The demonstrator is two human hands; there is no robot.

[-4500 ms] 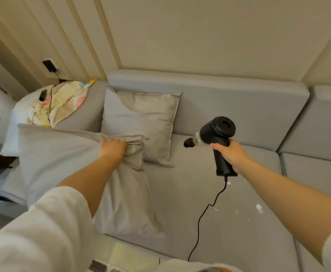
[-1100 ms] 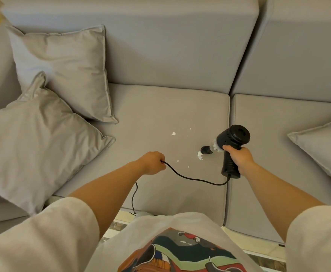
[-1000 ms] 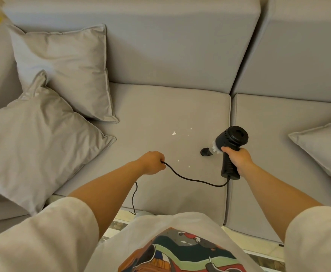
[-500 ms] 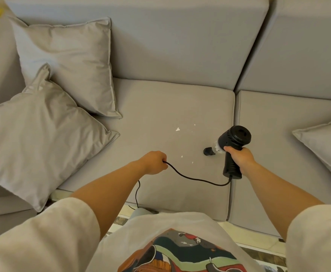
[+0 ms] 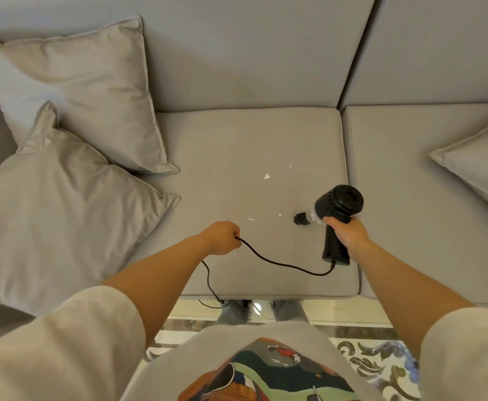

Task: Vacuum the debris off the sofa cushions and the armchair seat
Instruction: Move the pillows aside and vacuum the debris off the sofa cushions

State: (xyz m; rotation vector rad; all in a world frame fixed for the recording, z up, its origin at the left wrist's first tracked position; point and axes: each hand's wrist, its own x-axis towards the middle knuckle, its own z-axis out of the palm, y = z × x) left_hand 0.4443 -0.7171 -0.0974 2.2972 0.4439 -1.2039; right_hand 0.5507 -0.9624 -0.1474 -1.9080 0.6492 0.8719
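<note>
Debris (image 5: 266,176) lies in small white flecks on the grey seat cushion (image 5: 237,140), left of the vacuum (image 5: 335,218). Right hand (image 5: 347,234) grips its handle; left hand (image 5: 222,237) pinches the cord (image 5: 280,264). 2 pillows (image 5: 63,169) sit far left.

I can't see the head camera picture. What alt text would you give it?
A person's right hand grips a black handheld vacuum, nozzle near small white debris flecks on a grey sofa seat cushion. The left hand holds the vacuum's black cord. Two grey throw pillows lean at the left.
</note>
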